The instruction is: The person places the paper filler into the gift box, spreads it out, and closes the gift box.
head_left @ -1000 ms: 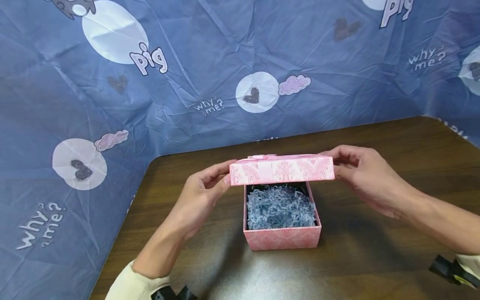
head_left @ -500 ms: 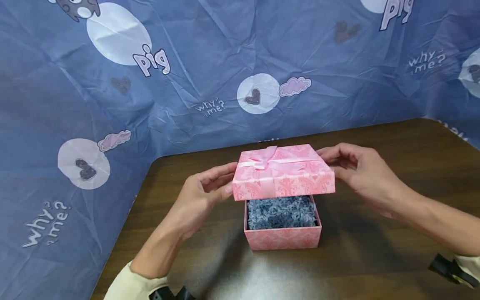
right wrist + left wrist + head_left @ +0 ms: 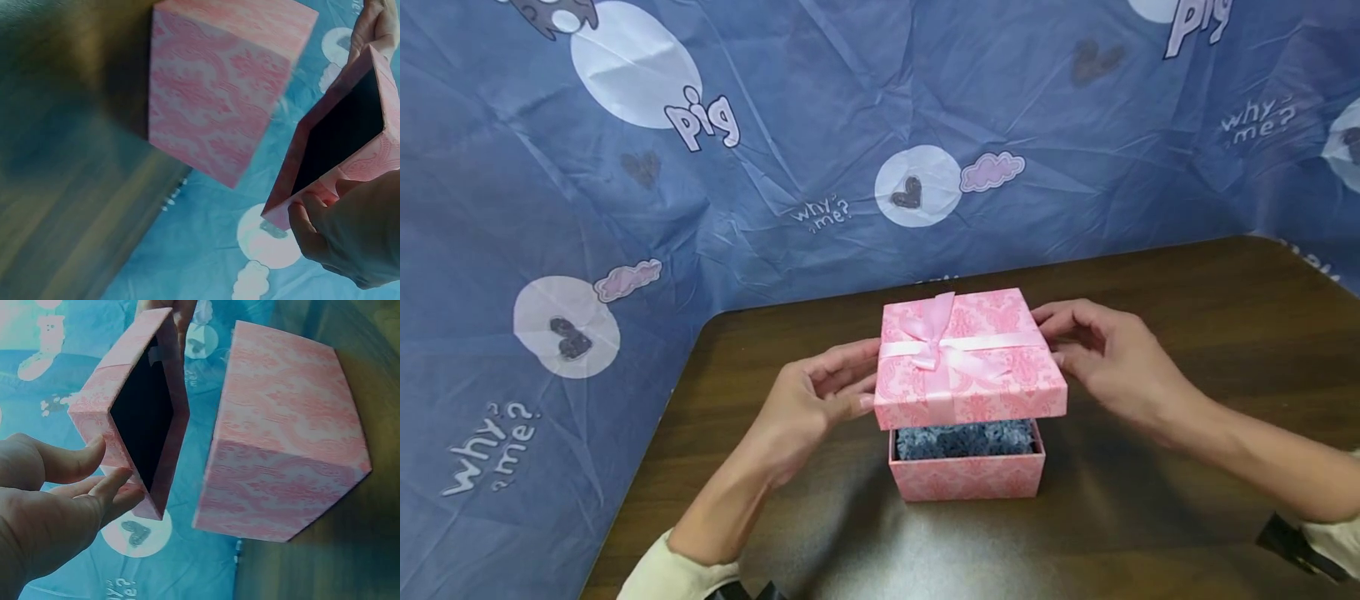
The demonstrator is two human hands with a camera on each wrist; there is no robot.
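A pink patterned box lid (image 3: 977, 367) with a ribbon bow (image 3: 936, 346) on top is held up between both hands, over the gift box. My left hand (image 3: 808, 408) grips its left side, thumb toward the front. At the opposite side my right hand (image 3: 1097, 350) holds the lid by its edge. Below stands the pink gift box (image 3: 967, 478), upright on the table, with blue-grey shredded paper (image 3: 966, 439) showing at its front; the lid hides the rest. In the left wrist view the dark inside of the lid (image 3: 144, 419) faces the box, with a gap between them.
The brown wooden table (image 3: 1180, 333) spreads out around the box. Behind and to the left hangs a creased blue cloth (image 3: 790, 108) printed with hearts, clouds and words.
The lid has come down and nearer over the box, tilting so that its top and bow show. Less of the shredded paper is visible. Both hands have moved along with it, keeping hold.
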